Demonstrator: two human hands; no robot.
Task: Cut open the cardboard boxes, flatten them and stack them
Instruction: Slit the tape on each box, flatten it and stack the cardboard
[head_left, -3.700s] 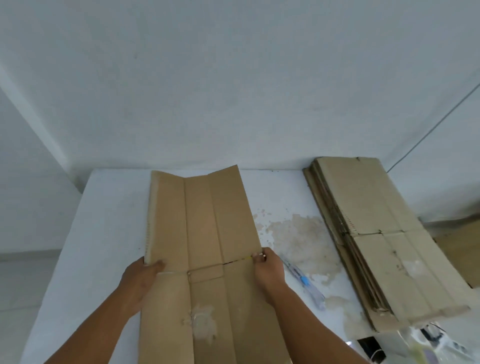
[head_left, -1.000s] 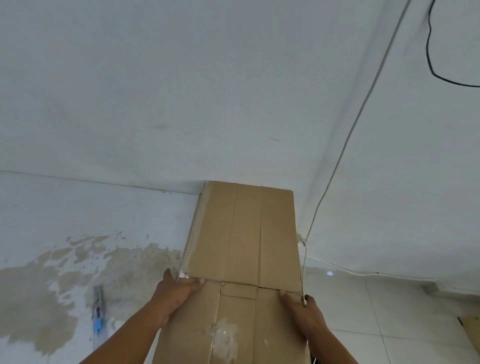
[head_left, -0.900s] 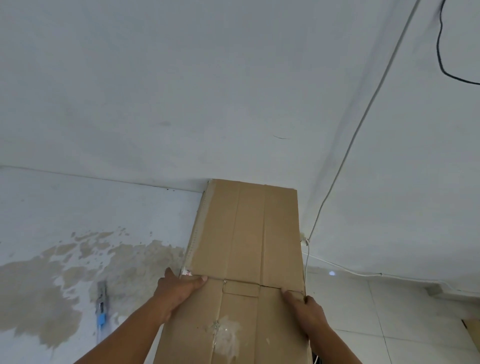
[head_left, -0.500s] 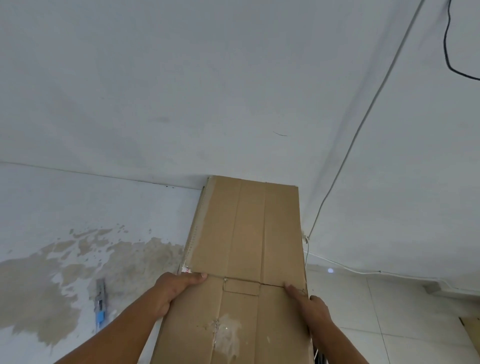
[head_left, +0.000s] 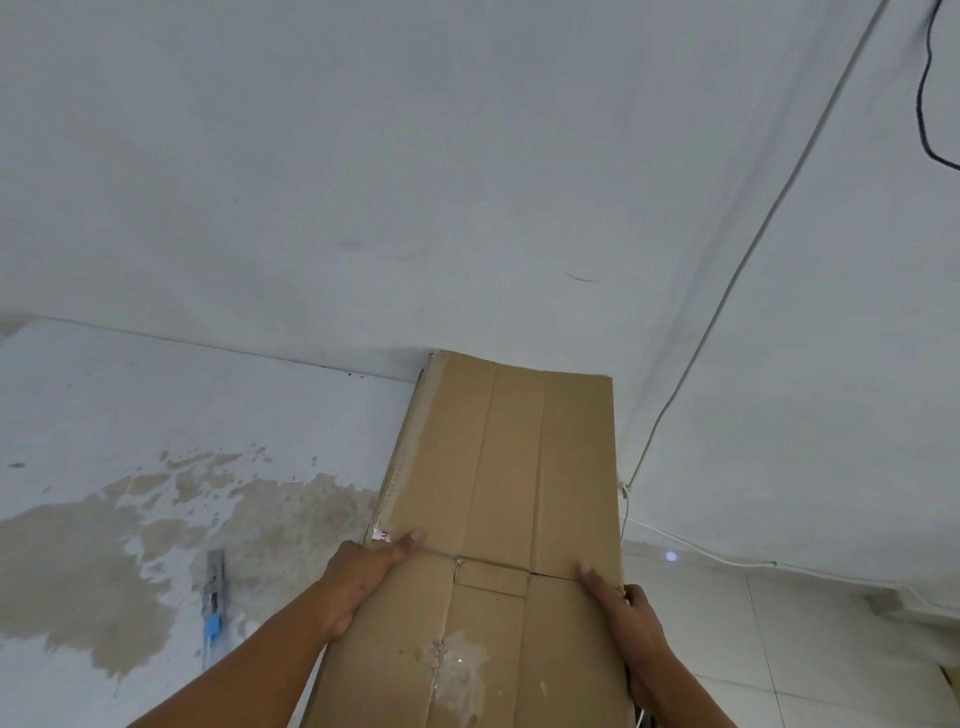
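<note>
Box (head_left: 509, 467) carried right, between left grip (head_left: 358, 577), right grip (head_left: 628, 618)

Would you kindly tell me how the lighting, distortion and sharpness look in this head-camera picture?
Head view: soft, even, slightly dim bluish light, with no glare or hard shadows; wide-angle distortion slants the thin white wall cable and the white table edge; the flattened brown cardboard box, left hand and right hand are reasonably sharp; the small grey-and-blue utility knife looks softer.

Single head-worn view, close above the flattened cardboard (head_left: 509, 493), looking forward and down toward the wall (head_left: 363, 156) behind it.
</note>
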